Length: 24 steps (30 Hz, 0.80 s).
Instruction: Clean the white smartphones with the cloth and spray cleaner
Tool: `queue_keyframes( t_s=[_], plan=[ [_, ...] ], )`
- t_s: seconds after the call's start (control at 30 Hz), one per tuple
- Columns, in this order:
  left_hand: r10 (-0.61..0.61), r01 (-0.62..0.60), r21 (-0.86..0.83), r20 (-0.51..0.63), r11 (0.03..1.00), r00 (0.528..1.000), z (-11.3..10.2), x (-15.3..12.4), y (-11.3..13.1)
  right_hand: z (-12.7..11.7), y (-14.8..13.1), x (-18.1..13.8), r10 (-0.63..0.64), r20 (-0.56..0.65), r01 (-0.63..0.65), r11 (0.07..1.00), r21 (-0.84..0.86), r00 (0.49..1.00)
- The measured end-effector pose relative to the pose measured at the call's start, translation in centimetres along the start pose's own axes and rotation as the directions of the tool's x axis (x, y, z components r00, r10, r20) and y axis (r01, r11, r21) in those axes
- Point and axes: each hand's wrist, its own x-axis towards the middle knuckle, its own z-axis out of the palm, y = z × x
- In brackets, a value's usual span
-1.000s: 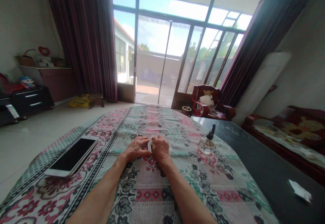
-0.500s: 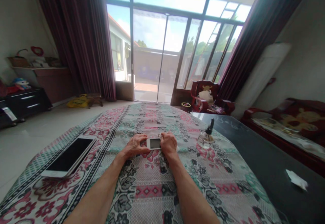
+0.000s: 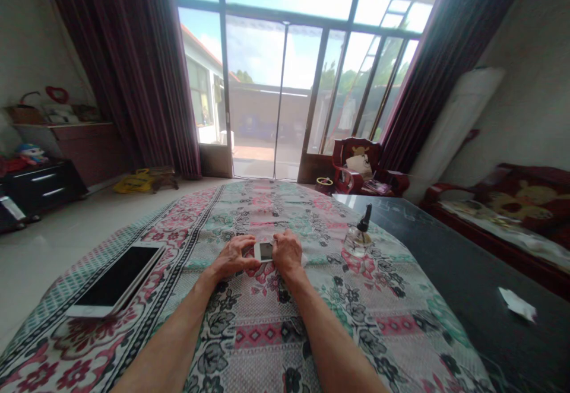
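Observation:
A small white phone [image 3: 266, 252] with a dark screen lies sideways on the patterned tablecloth [image 3: 258, 298]. My left hand [image 3: 234, 255] grips its left end, thumb at the near edge and fingers at the far edge. Over the right part of the phone, my right hand [image 3: 287, 252] is closed with its fingers curled down on the screen. Bits of white show by its fingertips and beside its outer edge. They look like a thin tissue or cloth, mostly hidden in the hand.
To the left lies a larger white tablet [image 3: 116, 280] with a black screen, on something flat. Right of my hands stands a clear bottle [image 3: 357, 241] with a black pump top. A crumpled white paper [image 3: 517, 305] rests on the dark table [image 3: 449, 262] at the right.
My right hand has slid left over the phone and covers more of its screen. My left hand still holds the left end. The whole view has shifted slightly.

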Motion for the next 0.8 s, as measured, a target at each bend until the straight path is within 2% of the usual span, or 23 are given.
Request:
queue_keyframes(
  t_s=[0.17,0.3,0.67,0.8],
  plan=[
    [0.001,-0.001,-0.005,-0.016,1.0,1.0,0.2,0.0,-0.4,0.3,-2.2,-1.0,-0.078,0.043,0.077,0.997,0.019,0.996],
    [0.003,-0.003,0.001,-0.009,1.0,1.0,0.3,0.1,-0.5,0.4,-2.0,-0.9,-0.079,0.058,0.077,0.996,0.041,0.995],
    [-0.032,0.032,-0.003,-0.013,0.999,0.999,0.0,-0.1,0.1,0.3,2.7,1.1,0.178,0.001,-0.177,0.981,0.081,0.984],
    [-0.016,0.015,-0.016,-0.022,1.0,1.0,0.0,-0.1,0.1,0.3,3.2,1.3,0.195,-0.019,-0.193,0.978,0.072,0.981]
  ],
)
